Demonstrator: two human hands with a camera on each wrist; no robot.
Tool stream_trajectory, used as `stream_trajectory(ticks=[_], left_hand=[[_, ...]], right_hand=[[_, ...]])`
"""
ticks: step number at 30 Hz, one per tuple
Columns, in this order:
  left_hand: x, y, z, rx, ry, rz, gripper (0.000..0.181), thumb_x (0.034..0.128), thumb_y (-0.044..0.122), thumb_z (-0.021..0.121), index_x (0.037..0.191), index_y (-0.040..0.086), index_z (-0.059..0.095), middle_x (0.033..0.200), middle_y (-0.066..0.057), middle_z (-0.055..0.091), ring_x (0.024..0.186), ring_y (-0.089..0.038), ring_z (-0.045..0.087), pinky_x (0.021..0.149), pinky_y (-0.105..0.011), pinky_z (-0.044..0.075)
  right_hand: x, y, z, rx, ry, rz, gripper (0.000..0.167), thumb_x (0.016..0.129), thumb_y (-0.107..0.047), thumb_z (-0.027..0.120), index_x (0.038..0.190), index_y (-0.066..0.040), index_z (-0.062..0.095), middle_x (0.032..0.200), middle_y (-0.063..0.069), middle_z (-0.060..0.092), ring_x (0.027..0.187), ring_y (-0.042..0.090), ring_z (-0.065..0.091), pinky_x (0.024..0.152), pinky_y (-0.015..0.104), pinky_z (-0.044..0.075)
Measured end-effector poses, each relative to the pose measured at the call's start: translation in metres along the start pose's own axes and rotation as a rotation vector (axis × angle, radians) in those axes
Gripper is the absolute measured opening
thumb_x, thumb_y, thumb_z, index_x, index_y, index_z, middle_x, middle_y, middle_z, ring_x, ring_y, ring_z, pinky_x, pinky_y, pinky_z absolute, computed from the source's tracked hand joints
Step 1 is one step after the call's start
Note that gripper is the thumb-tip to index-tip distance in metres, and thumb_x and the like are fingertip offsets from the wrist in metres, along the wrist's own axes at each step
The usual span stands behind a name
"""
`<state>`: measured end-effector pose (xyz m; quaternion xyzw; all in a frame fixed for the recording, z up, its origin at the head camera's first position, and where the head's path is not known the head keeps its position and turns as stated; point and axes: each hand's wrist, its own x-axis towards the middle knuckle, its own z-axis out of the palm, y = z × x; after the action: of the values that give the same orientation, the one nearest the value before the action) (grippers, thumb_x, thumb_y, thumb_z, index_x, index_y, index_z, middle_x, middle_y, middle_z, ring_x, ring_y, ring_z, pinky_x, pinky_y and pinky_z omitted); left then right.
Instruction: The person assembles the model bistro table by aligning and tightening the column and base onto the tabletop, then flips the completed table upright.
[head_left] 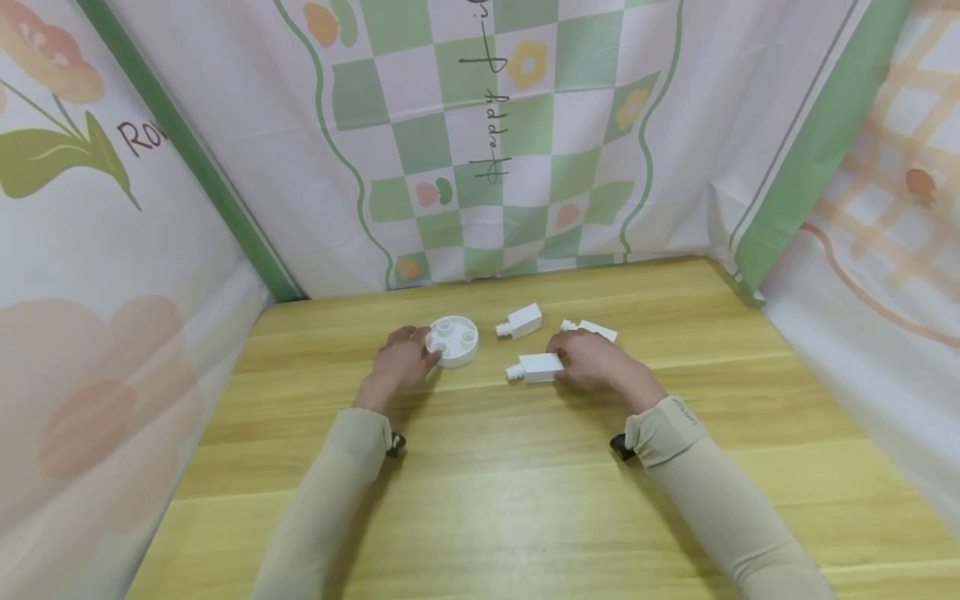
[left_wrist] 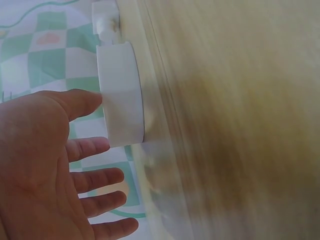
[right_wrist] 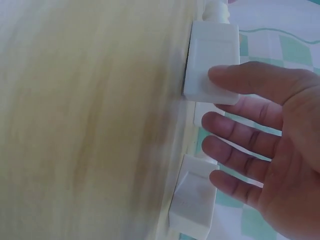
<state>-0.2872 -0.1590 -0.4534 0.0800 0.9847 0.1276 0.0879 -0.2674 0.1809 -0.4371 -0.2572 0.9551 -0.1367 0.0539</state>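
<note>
A round white holder (head_left: 453, 342) with several ring-shaped sockets lies on the table. My left hand (head_left: 401, 358) is at its left side, thumb and index finger at the rim; the left wrist view shows the holder's side wall (left_wrist: 120, 95) beside the thumb, with the other fingers spread. Three white bottles with threaded necks lie on their sides. My right hand (head_left: 596, 362) has thumb and index finger at the base end of the nearest bottle (head_left: 538, 367). The second bottle (head_left: 519, 321) lies behind it; the third (head_left: 597, 330) is partly hidden behind my right hand.
The wooden table (head_left: 480, 483) reaches back to a patterned cloth (head_left: 495, 150) hanging behind it. More printed cloth hangs on the left (head_left: 97, 333) and the right (head_left: 885, 208). A dark band shows at each wrist.
</note>
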Motion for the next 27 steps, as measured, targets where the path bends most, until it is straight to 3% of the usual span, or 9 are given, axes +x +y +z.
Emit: stream_trajectory(ticks=[12,27], left_hand=[[0.002,0.000,0.003,-0.014,0.011,0.000,0.068,0.1021,0.054,0.044,0.157,0.017,0.028,0.162,-0.018,0.028,0.150,-0.039,0.026,0.118,-0.061,0.030],[0.001,0.000,0.003,-0.042,-0.015,-0.020,0.070,0.1022,0.055,0.042,0.159,0.019,0.023,0.164,-0.018,0.025,0.152,-0.039,0.020,0.118,-0.063,0.027]], right_hand=[[0.004,0.003,0.000,0.156,0.037,0.007,0.034,0.086,-0.026,0.076,0.115,-0.011,0.067,0.112,0.008,0.072,0.108,0.029,0.066,0.100,0.050,0.049],[0.010,-0.008,-0.008,0.221,0.153,-0.006,0.043,0.088,-0.037,0.074,0.118,-0.008,0.064,0.108,0.010,0.069,0.103,0.032,0.066,0.087,0.045,0.053]])
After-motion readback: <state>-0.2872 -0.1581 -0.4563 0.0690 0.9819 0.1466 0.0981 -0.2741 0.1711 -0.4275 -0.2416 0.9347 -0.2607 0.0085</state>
